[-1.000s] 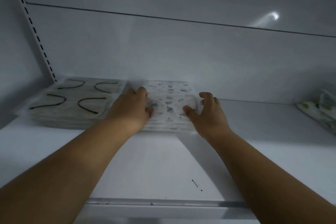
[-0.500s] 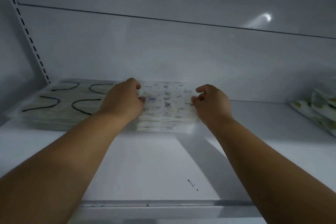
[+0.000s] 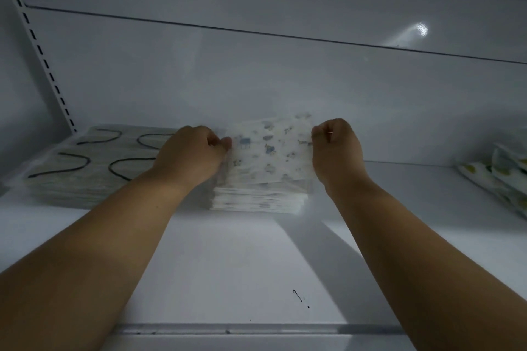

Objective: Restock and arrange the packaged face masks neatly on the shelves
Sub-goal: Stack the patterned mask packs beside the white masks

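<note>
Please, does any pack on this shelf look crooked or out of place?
Yes. The top printed pack, pinched by the left hand and right hand, is tilted up off its stack. The packs at the far right lie slanted.

A shop: white metal shelf (image 3: pixel 228 279) on a slotted upright (image 3: pixel 45 65), stacked packaged masks (image 3: pixel 268 157).
</note>
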A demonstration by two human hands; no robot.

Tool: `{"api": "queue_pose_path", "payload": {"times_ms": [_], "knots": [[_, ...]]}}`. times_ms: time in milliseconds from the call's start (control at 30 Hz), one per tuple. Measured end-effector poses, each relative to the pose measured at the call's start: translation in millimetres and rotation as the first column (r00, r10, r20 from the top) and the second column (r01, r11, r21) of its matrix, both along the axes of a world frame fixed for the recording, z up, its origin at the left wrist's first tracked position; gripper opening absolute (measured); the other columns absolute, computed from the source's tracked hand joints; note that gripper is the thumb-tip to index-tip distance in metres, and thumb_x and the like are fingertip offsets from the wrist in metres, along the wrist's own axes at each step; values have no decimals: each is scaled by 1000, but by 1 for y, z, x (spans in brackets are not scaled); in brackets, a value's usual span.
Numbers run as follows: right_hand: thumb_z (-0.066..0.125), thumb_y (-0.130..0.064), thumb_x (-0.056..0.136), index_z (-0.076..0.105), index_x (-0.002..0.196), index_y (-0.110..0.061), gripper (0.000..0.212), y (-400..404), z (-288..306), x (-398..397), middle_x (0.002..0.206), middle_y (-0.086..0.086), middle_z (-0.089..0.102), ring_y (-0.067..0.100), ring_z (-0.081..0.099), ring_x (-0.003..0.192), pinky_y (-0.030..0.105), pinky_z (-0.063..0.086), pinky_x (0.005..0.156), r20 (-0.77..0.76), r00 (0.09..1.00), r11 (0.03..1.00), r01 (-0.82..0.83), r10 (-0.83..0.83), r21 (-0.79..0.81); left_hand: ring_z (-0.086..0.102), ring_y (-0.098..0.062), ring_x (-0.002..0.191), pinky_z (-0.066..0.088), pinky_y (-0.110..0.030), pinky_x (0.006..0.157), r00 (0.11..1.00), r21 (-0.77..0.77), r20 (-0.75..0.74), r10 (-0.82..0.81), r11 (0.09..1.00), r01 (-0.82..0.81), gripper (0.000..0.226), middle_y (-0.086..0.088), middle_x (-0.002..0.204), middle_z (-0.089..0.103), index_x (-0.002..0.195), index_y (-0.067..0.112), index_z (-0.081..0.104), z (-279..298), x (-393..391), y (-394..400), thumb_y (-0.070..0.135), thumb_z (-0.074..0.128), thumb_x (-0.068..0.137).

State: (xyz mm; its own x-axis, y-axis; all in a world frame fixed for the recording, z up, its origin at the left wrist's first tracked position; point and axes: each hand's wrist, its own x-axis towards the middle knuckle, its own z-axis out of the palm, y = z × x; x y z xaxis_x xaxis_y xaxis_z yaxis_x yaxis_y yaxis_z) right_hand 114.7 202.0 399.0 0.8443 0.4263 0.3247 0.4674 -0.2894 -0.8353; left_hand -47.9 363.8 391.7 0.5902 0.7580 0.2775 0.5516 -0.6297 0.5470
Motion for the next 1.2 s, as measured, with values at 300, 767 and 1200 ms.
{"api": "queue_pose_path", "payload": {"times_ms": [300, 767, 1200], "knots": [[59, -18, 94, 65, 104, -18, 11, 37, 18, 22, 96, 1, 66, 21, 64, 80, 28, 58, 65, -390, 918, 981, 10, 68, 194, 67, -28, 84, 57, -37, 83, 920, -256, 373, 124, 966, -26, 12, -9, 94, 71, 87, 25, 61, 17, 25, 28, 25, 73, 85], [65, -11, 91, 66, 113, -6, 24, 63, 2, 55, 97, 6, 61, 24, 60, 89, 27, 50, 79, 20, 1000, 899, 8, 1, -437, 64, -30, 109, 38, -23, 82, 996, -40, -83, -21, 999, 18, 24, -11, 116, 71, 104, 16, 77, -14, 65, 59, 8, 66, 84], [51, -33, 97, 69, 114, -12, 32, 60, -5, 48, 125, 9, 56, 31, 53, 115, 38, 49, 97, 300, 926, 747, 30, 230, -664, 60, -26, 118, 44, -32, 100, 948, 167, -155, -278, 938, 303, 26, -5, 126, 68, 117, 21, 72, -12, 59, 51, 22, 56, 97]]}}
